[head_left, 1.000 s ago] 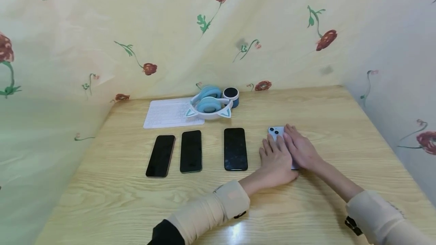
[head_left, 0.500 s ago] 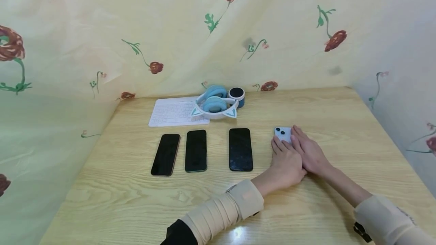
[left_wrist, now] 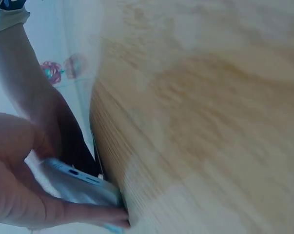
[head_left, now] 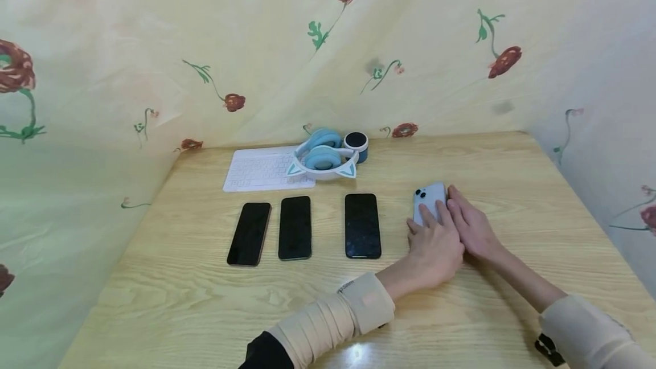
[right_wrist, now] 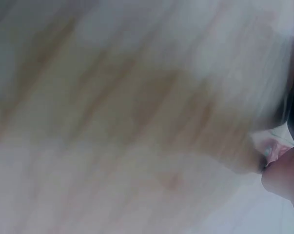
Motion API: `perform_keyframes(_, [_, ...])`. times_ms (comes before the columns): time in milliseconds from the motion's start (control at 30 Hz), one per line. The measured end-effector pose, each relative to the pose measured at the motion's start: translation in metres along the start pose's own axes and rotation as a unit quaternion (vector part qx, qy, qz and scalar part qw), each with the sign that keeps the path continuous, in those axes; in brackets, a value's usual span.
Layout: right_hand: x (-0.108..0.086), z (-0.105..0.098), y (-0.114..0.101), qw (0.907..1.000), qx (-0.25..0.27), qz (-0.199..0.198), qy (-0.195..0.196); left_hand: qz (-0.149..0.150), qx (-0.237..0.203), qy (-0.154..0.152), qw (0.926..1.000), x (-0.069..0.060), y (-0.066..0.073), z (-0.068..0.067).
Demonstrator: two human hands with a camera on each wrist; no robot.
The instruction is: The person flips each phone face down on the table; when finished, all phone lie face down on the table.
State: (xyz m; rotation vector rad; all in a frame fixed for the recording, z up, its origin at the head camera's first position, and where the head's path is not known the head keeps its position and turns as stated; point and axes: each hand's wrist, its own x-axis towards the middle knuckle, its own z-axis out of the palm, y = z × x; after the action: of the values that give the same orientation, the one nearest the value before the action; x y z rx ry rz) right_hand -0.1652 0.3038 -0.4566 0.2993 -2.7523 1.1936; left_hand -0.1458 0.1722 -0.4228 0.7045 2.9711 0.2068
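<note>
A light blue phone (head_left: 430,195) with two camera lenses lies back side up at the right, its right edge raised slightly. My left hand (head_left: 435,244) grips it, fingers spread over its back. In the left wrist view, the phone's end with its port (left_wrist: 83,178) shows between the thumb and fingers of the left hand (left_wrist: 20,185). Against the phone's right edge rests my right hand (head_left: 474,229), its fingers fairly straight. Only a blurred part of the right hand (right_wrist: 285,175) enters the right wrist view.
Three dark phones lie screen up to the left: one phone (head_left: 363,225), a middle phone (head_left: 294,228) and a tilted phone (head_left: 249,234). Behind them are a white keyboard (head_left: 256,169), cat-ear headphones (head_left: 323,158) and a small round blue-and-white device (head_left: 356,142). A flowered cloth backs the table.
The light blue phone's right side has come up and more of its back shows. My left fingers have spread on it, and the right hand has shifted slightly right. Earlier, the head view moved left.
</note>
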Motion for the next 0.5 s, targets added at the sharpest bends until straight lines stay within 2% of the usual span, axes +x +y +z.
perform_keyframes(67, [-0.001,0.002,0.0,0.9999,0.003,-0.011,-0.013,-0.002,-0.046,0.02,0.9987,0.001,-0.005,-0.003])
perform_keyframes(133, [-0.001,0.005,0.0,0.9993,0.009,-0.021,-0.028,0.0,-0.101,0.029,0.9945,0.001,-0.012,-0.005])
perform_keyframes(200, [-0.002,0.008,0.0,0.9988,0.013,-0.026,-0.039,-0.002,-0.162,0.028,0.9863,0.003,-0.017,-0.007])
perform_keyframes(267, [-0.003,0.008,0.0,0.9986,0.007,-0.028,-0.044,0.002,-0.201,0.017,0.9794,0.004,-0.021,-0.009])
perform_keyframes(367, [-0.002,0.009,0.0,0.9985,-0.006,-0.03,-0.045,0.013,-0.21,0.007,0.9776,0.005,-0.025,-0.009])
perform_keyframes(500, [0.0,0.011,0.001,0.9983,-0.02,-0.037,-0.041,0.023,-0.173,0.002,0.9846,0.005,-0.03,-0.006])
